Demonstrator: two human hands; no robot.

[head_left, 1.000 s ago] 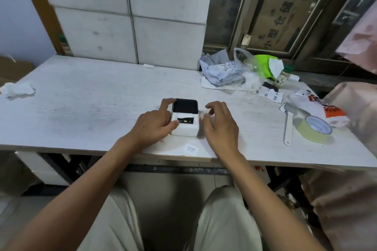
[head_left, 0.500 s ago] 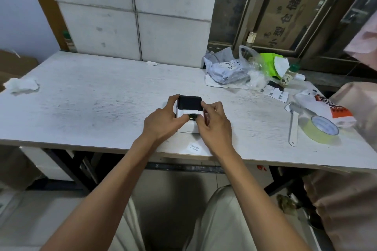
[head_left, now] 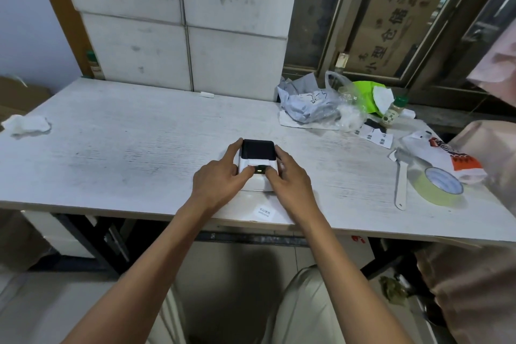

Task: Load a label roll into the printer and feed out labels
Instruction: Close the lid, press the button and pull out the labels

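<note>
A small white label printer (head_left: 258, 184) with a black lid sits near the front middle of the white table (head_left: 125, 153). My left hand (head_left: 220, 179) grips its left side, index finger along the lid's edge and thumb on the front beside the lit green button. My right hand (head_left: 290, 184) holds the right side, a fingertip resting by that button. A strip of white label paper shows just below the black lid. One loose printed label (head_left: 264, 212) lies flat at the table's front edge, between my wrists.
A roll of yellow-green tape (head_left: 442, 186) and a white flat tool (head_left: 401, 179) lie at the right. Behind them are a printed bag (head_left: 444, 155), crumpled plastic bags (head_left: 315, 103), a small bottle (head_left: 393, 110) and paper slips. A crumpled tissue (head_left: 28, 124) sits far left.
My right hand has moved left from beside the printer onto its right side and front. The left hand has kept its grip. The camera view has tilted slightly.
</note>
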